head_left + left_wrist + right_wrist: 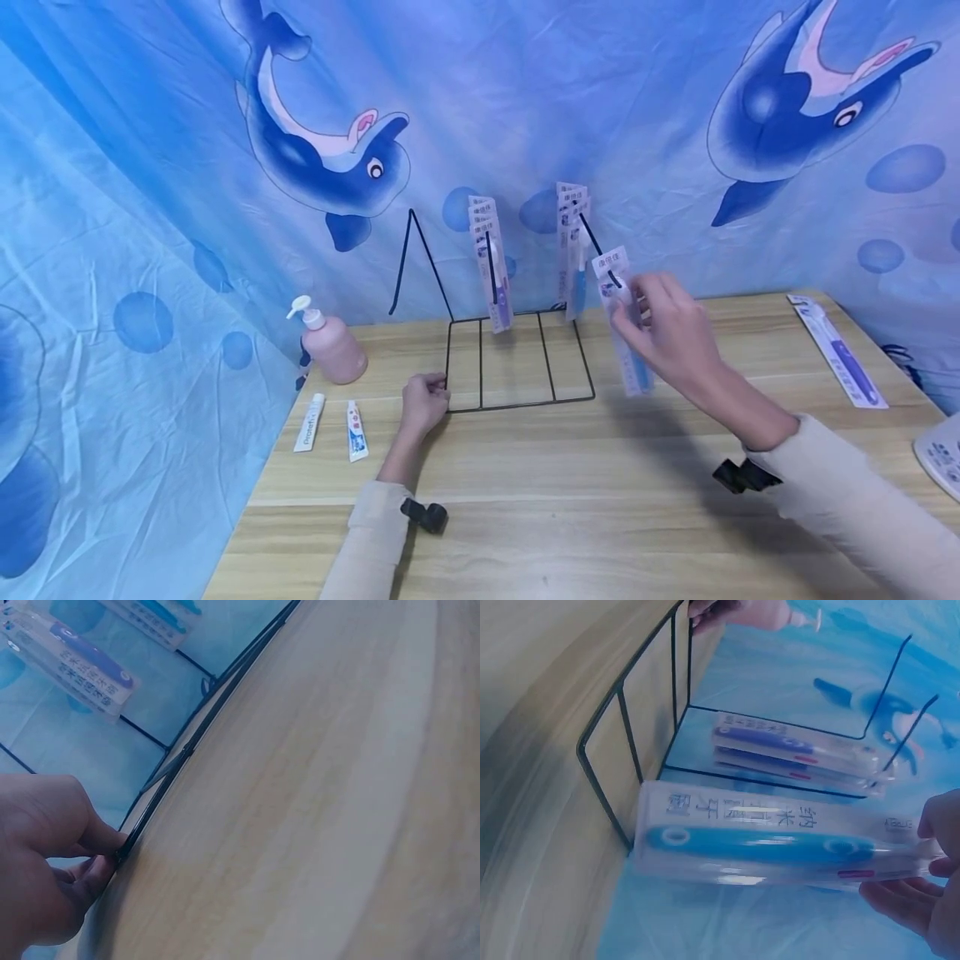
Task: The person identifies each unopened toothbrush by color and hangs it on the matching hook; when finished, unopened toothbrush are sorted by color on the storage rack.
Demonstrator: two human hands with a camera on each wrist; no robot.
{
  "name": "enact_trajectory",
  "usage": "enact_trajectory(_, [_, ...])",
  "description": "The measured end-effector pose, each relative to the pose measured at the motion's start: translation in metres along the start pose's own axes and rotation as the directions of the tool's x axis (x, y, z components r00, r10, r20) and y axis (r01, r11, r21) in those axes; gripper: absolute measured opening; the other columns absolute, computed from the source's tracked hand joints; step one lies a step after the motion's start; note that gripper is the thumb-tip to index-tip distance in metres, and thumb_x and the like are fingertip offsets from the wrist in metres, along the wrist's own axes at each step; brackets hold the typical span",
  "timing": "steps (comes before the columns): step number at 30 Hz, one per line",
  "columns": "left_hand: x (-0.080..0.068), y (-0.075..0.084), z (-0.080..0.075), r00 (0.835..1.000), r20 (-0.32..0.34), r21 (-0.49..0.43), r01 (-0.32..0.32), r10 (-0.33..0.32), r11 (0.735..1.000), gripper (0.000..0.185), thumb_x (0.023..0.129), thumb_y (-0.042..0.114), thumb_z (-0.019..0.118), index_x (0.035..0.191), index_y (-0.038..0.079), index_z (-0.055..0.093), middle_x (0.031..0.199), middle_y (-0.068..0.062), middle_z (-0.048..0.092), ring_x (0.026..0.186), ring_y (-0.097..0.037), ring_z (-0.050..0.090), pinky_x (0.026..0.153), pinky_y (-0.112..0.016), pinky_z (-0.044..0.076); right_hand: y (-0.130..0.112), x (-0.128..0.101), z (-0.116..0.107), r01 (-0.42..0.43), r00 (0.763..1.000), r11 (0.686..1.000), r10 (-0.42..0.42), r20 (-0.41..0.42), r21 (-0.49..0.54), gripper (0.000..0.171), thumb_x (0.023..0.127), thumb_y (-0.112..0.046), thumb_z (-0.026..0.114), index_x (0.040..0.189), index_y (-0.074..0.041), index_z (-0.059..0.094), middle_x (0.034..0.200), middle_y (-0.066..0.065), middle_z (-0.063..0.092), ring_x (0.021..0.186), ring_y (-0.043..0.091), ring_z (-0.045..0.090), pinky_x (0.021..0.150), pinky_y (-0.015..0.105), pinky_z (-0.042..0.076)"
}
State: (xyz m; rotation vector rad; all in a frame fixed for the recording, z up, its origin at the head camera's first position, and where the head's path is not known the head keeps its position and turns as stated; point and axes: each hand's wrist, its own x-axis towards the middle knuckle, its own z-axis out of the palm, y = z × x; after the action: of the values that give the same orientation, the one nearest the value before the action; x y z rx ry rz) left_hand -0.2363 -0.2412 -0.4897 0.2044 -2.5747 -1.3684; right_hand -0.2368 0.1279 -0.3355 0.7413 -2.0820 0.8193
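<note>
A black wire display rack (pixel 517 407) stands on the table with hooks sticking out toward me. My left hand (pixel 424 404) pinches the front left corner of its base; the left wrist view shows thumb and finger on the rod (pixel 187 746). My right hand (pixel 671 333) holds a packaged toothbrush (pixel 765 844) with a blue handle by the upper part of its pack, the pack's top overlapping the tip of the right hook (pixel 615 279). Several packs with blue handles (pixel 576 283) hang farther back there. On the middle hook hang several purple-handled packs (pixel 501 304). The left hook (pixel 399 275) is bare.
A pink pump bottle (pixel 336 354) and two small tubes, one white (pixel 309 423) and one blue and white (pixel 357 433), are at the left. A purple packaged toothbrush (pixel 843 354) lies at the right, near a white container (pixel 943 454). A blue dolphin curtain (pixel 525 100) hangs behind.
</note>
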Motion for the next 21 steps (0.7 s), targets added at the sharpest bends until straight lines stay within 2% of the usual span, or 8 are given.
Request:
enact_trajectory(4, [0.000,0.001,0.000,1.000,0.006,-0.012,0.011,-0.011,1.000,0.034,0.082,-0.012,0.064,0.116,-0.012,0.066,0.098,-0.019,0.065,0.089,-0.027,0.062,0.080,-0.032,0.058,0.011,0.012,0.023,-0.034,0.999,0.999,0.035,-0.014,0.032,0.018,0.087,-0.006,0.066,0.098,0.005,0.058,0.084,0.015,0.056,0.071,0.026,0.059,0.055,0.037,0.057])
enact_trajectory(8, [0.000,0.002,0.000,1.000,-0.001,-0.010,0.005,-0.005,1.000,0.034,0.082,-0.012,0.064,0.115,-0.012,0.066,0.098,-0.019,0.065,0.090,-0.028,0.063,0.081,-0.033,0.058,0.023,0.027,0.047,-0.014,0.997,0.999,0.017,-0.070,0.040,0.014,0.090,-0.009,0.061,0.095,0.003,0.053,0.079,0.012,0.048,0.067,0.023,0.049,0.051,0.033,0.044])
enact_trajectory(12, [0.000,0.002,0.000,1.000,-0.003,-0.005,0.003,-0.003,1.000,0.033,0.082,-0.012,0.064,0.115,-0.012,0.066,0.098,-0.018,0.066,0.090,-0.028,0.063,0.081,-0.033,0.058,0.033,0.042,0.064,0.009,0.994,0.997,0.000,-0.105,0.082,0.012,0.090,-0.006,0.058,0.091,0.002,0.049,0.080,0.013,0.046,0.067,0.023,0.043,0.049,0.032,0.037])
enact_trajectory(21, [0.000,0.001,-0.001,1.000,-0.004,-0.006,0.011,-0.011,1.000,0.034,0.082,-0.011,0.064,0.115,-0.012,0.066,0.096,-0.017,0.065,0.087,-0.026,0.062,0.079,-0.032,0.058,0.046,0.067,0.084,-0.066,0.995,0.994,0.073,-0.070,0.089,0.013,0.094,-0.008,0.057,0.094,0.000,0.047,0.081,0.013,0.042,0.067,0.025,0.039,0.055,0.033,0.033])
